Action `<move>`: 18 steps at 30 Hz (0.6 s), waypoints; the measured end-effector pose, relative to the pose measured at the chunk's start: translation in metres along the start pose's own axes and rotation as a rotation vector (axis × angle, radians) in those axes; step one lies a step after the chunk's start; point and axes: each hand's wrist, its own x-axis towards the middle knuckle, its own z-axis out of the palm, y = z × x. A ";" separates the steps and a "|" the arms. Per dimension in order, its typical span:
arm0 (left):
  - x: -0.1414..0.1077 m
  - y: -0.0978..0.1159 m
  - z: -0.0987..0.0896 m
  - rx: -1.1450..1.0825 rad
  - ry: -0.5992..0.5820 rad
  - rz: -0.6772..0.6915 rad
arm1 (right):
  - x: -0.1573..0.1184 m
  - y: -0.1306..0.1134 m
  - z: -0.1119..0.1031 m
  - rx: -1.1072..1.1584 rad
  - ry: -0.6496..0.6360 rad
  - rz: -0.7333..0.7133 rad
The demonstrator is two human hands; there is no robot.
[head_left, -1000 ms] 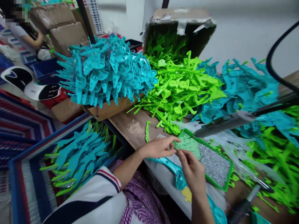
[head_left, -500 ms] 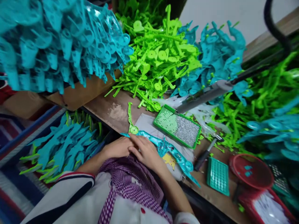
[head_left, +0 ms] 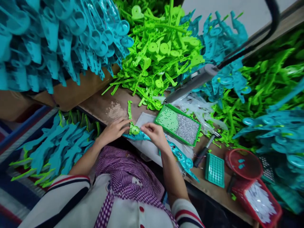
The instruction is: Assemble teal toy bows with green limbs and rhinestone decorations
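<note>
A long blue plastic part lies along the table's front edge on a pale cloth, its middle hidden behind my right forearm and hand. At its left end stands a thin lime-green plastic arm with a round disc at its base. My left hand is beside this green arm, fingers stretched out, the tips at or very near it. Just right of the disc, over the blue part, my right hand has its fingers curled together in a pinch. Whatever may be between those fingertips is too small to make out.
A green tray of small metal pieces stands behind the hands, a hammer to its right. Farther right are a teal tray, a red bowl and a red bin. Lime-green parts are heaped behind.
My hands were together at the table's edge, over the apron. They have separated and moved forward, the left to the green arm and the right over the blue part.
</note>
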 end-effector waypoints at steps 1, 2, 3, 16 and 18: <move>0.003 -0.002 0.005 0.040 0.008 0.046 | 0.012 0.003 0.002 -0.013 0.065 0.032; 0.005 -0.003 0.012 0.077 0.003 0.090 | 0.025 0.006 0.006 -0.037 0.109 0.064; 0.005 -0.001 0.019 0.103 -0.011 0.125 | 0.037 0.009 0.011 -0.058 0.122 0.099; -0.014 0.011 0.053 -0.076 -0.038 0.052 | 0.070 0.034 0.047 -0.031 0.156 0.252; -0.014 0.012 0.052 -0.066 -0.043 0.062 | 0.080 0.030 0.047 -0.019 0.201 0.246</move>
